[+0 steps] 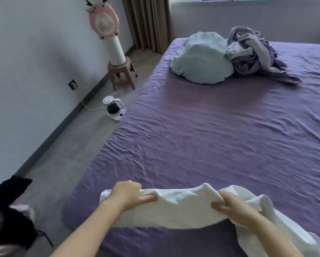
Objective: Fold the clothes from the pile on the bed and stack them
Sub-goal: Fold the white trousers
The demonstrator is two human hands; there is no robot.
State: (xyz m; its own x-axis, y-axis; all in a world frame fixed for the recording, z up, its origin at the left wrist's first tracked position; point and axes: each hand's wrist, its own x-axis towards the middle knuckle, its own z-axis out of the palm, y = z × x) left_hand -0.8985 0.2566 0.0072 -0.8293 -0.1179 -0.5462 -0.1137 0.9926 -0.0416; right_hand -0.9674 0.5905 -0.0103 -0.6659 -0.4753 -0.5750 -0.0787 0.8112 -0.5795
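Hands, left hand (pixel 126 194) and right hand (pixel 233 207), each pinch in a closed grip the white garment (pixel 175 206), stretched above the near edge of the bed (pixel 201 136), probably to straighten it for folding.

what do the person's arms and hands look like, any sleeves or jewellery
Both forearms are bare as far as the frame shows, with no sleeve in view. The left hand and right hand show no gloves, rings, watch or bracelet. Nails look short and unpainted.
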